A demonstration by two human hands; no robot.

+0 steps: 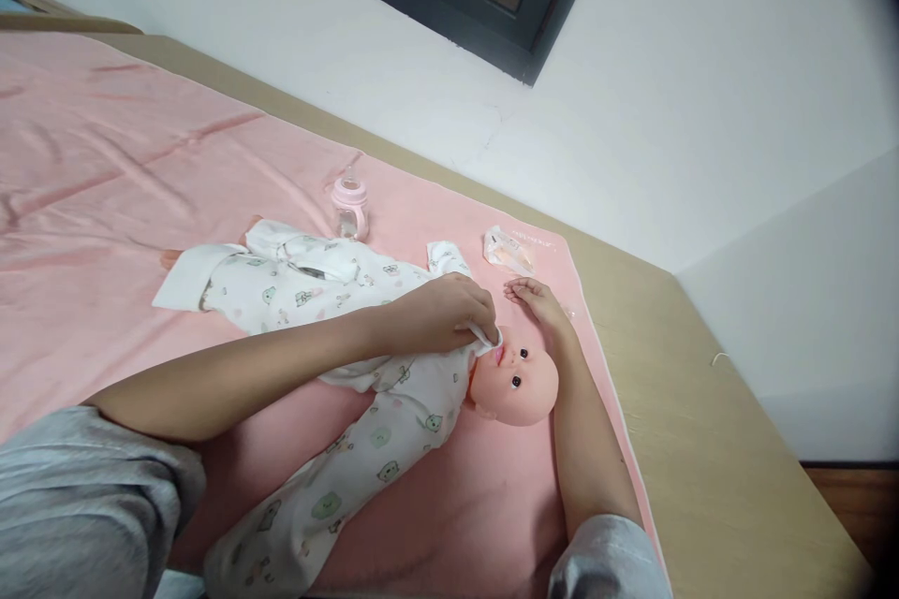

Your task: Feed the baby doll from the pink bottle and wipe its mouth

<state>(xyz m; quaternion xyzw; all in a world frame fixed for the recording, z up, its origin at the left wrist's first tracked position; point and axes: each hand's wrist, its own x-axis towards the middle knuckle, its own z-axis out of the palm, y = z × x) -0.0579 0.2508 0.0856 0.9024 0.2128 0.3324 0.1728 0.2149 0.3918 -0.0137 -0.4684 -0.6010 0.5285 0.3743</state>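
A baby doll (516, 398) in white printed clothes (400, 384) lies on its back, its head toward the right. Pinched in the fingers of my left hand (449, 314) is a small white cloth (487, 337), pressed beside the doll's mouth. My left forearm crosses over the doll's body and hides part of it. On the far side of the doll's head, my right hand (537, 299) rests on the blanket with its fingers stretched out and nothing visible in them. The right forearm runs along the top of the head.
A pink blanket (140, 168) covers much of the tan surface (674, 374). Beyond the doll stand a pink baby bottle (349, 206) and a clear plastic packet (509, 250). A white wall (632, 112) with a dark-framed window (520, 47) borders the far side.
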